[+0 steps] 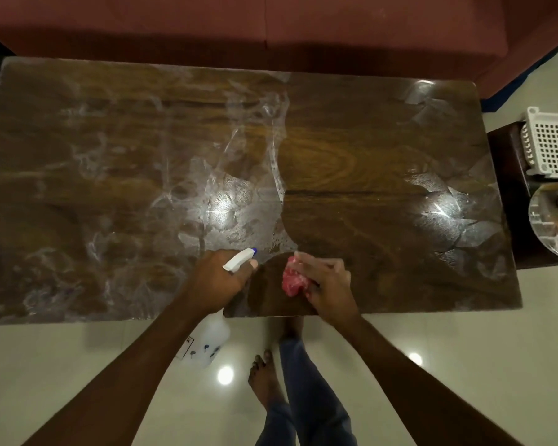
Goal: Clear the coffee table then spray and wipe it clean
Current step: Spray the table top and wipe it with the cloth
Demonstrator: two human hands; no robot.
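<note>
Broadly, the wooden surface (pixel 335 162) fills the view, streaked with whitish wet film across its left half and right end, with a darker patch between. Its far edge runs close along a maroon sofa (pixel 271 24); its near edge meets open pale floor (pixel 62 365), where the person stands barefoot. Just off its right end stands a dark side table (pixel 509 194) carrying a white perforated basket (pixel 551 143), contents out of sight, and a glass bowl (pixel 551 220) holding something brownish and unclear. The left hand (pixel 216 278) grips the white trigger head of a translucent spray bottle (pixel 239 263), whose body hangs past the near edge. The right hand (pixel 329 281) clutches a red cloth (pixel 292 280) against the surface, just inside that edge
</note>
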